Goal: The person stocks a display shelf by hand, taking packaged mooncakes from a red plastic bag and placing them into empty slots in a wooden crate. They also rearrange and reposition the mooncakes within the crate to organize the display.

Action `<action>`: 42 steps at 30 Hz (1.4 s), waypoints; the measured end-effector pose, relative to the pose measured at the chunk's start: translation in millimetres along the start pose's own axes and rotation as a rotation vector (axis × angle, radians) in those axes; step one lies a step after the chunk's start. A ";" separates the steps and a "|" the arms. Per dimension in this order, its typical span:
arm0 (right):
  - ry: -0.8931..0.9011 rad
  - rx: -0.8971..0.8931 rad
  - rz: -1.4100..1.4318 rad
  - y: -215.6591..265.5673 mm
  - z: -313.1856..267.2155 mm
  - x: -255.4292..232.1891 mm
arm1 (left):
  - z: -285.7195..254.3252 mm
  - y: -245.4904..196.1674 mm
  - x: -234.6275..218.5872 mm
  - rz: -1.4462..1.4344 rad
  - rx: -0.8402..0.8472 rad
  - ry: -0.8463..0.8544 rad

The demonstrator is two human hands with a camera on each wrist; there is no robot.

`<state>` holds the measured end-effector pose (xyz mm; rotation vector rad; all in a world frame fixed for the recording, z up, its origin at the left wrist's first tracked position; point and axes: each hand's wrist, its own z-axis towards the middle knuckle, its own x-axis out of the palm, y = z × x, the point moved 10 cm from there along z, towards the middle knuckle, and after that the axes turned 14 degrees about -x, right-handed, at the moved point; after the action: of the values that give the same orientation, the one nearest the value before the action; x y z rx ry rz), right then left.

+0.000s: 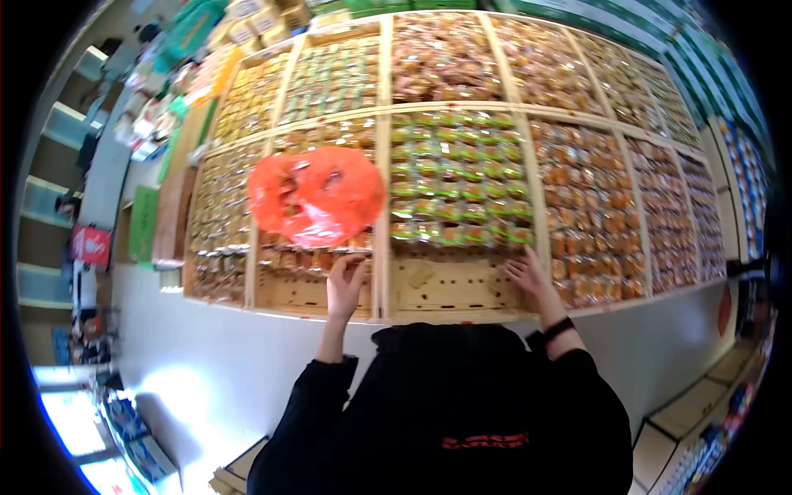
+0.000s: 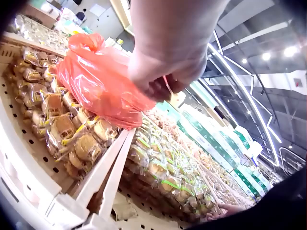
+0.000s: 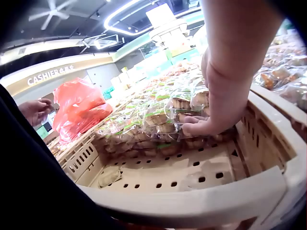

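Note:
My left hand [image 1: 345,285] is raised near the front of the crates, fingers loosely curled, with no held thing plainly showing. Close by, a red plastic bag [image 1: 318,196] with a bunched top sits on wrapped baked goods [image 2: 62,129]. My right hand [image 3: 216,112] reaches down into the adjoining crate at its right side. Its extended fingers [image 3: 194,127] rest against the front row of clear packs with green strips [image 1: 462,177]. These packs hold small brown pastries, stacked in layers. One pale flat packet [image 3: 110,176] lies alone on the perforated crate floor.
Beige crate walls [image 1: 382,190] divide the display into compartments of wrapped snacks. More packed pastries [image 1: 586,214] fill the crates to the right. Green and white cartons [image 2: 211,134] are stacked behind. Grey floor [image 1: 198,338] runs along the near side.

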<state>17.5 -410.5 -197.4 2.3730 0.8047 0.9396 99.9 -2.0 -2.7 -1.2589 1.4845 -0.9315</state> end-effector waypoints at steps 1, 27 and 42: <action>0.044 -0.007 -0.054 3.8 -4.8 -13.1 | -4.8 -23.4 -17.7 -0.003 0.054 -0.213; 0.015 -0.198 -0.414 -28.7 -52.5 16.8 | 286.2 39.8 -133.1 0.928 -0.108 -0.452; 0.259 0.069 -0.657 -52.9 -29.9 10.5 | 56.9 -109.9 -104.5 0.334 0.274 -0.324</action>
<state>-16.3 -359.5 -204.5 1.8406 1.6047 0.9365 186.5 82.1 105.3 -0.8796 1.2148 -0.6470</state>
